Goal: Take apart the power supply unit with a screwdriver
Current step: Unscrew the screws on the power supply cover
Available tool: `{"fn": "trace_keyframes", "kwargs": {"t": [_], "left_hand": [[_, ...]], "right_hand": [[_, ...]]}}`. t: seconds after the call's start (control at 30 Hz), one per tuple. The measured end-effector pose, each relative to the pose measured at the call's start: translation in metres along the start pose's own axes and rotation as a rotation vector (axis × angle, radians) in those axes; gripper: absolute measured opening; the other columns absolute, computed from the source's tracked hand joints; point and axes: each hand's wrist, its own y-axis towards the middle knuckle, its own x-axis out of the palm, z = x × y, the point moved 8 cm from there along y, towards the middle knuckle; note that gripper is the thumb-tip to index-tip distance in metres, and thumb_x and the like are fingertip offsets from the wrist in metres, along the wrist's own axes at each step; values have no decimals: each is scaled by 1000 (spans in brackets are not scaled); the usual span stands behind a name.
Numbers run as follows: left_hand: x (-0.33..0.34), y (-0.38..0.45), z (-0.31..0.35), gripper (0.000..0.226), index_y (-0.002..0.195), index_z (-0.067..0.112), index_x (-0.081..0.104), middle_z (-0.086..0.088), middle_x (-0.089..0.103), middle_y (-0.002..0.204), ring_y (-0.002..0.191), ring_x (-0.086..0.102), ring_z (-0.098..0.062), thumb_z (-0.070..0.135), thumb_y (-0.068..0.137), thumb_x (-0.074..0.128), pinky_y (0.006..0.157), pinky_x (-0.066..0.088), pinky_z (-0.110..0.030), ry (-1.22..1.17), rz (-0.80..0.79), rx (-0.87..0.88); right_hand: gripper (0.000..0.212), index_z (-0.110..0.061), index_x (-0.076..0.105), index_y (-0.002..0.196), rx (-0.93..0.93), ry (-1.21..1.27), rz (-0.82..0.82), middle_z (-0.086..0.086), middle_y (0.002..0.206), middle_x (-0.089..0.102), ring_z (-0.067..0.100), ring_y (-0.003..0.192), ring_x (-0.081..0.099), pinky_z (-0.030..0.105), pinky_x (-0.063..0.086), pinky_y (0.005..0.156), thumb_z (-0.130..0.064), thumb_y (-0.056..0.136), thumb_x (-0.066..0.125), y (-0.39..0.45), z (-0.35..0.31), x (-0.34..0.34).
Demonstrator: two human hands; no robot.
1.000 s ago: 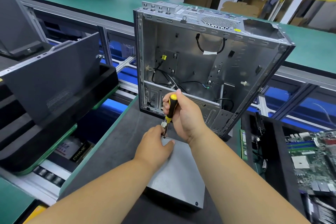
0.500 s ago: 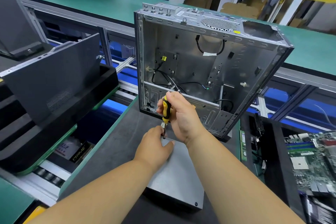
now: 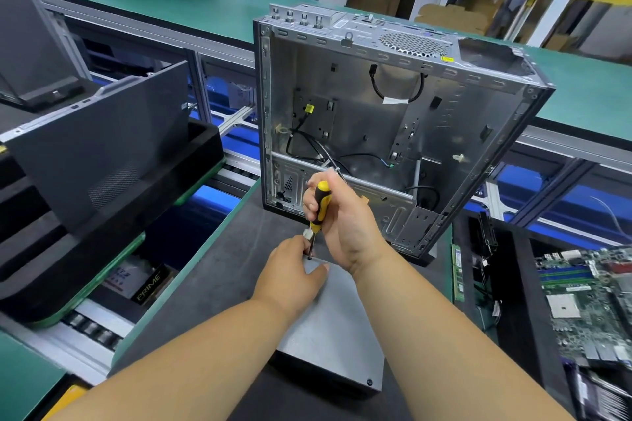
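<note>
1. Here, the power supply [image 3: 337, 328], a grey metal box, lies flat on the dark mat [image 3: 219, 270] at lower centre of the frame.
2. The right hand [image 3: 345, 225] has its fingers wrapped tight round the yellow-and-black handle of the screwdriver [image 3: 317, 215], which stands nearly upright with its tip at the box's far left corner.
3. The left hand [image 3: 290, 278] rests on that same corner, its fingertips pinching the screwdriver shaft just above the tip and its thumb lying on the lid.
4. An empty metal case [image 3: 393, 126] stands open-faced just behind the hands, at centre frame, with loose black cables inside.
5. A motherboard [image 3: 588, 304] lies at the right edge, and a black panel [image 3: 99, 147] leans in a tray at the left.
</note>
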Motion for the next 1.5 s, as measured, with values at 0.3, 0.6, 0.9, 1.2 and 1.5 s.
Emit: {"fn": "trace_keyframes", "kwargs": {"t": [0.3,0.6,0.9,1.2,1.5], "left_hand": [[-1,-2,0,24,83,29,40,7,49,90,90,50,-19,26,88,63,74,45,-33,-41,-3,30],[-1,-1,-2,20,88,22,49,7,53,93,90,52,-16,29,83,67,75,48,-34,-22,3,0],[0,1,-4,24,80,24,44,6,50,90,87,51,-17,32,81,67,69,45,-33,10,8,-2],[0,1,-2,22,78,24,44,3,50,86,81,50,-15,30,81,65,63,39,-30,0,4,3],[-1,0,2,22,82,23,44,3,50,89,86,49,-19,27,82,65,67,43,-30,-5,4,7]], "right_hand": [[25,-10,61,84,71,-85,68,-4,72,65,13,69,61,31,49,80,-21,103,50,3,-6,-7],[45,-8,58,82,36,32,64,0,59,45,13,58,37,23,35,59,-33,108,32,9,2,-1],[20,-13,51,82,34,5,101,2,73,59,18,67,54,26,49,67,-17,102,50,5,1,-4],[33,-14,73,84,-76,-112,65,0,66,57,16,67,54,27,47,70,-26,93,44,0,-3,-1],[19,-16,42,85,-72,-130,71,-2,65,48,13,61,43,22,38,59,-30,96,46,-3,-3,-2]]}}
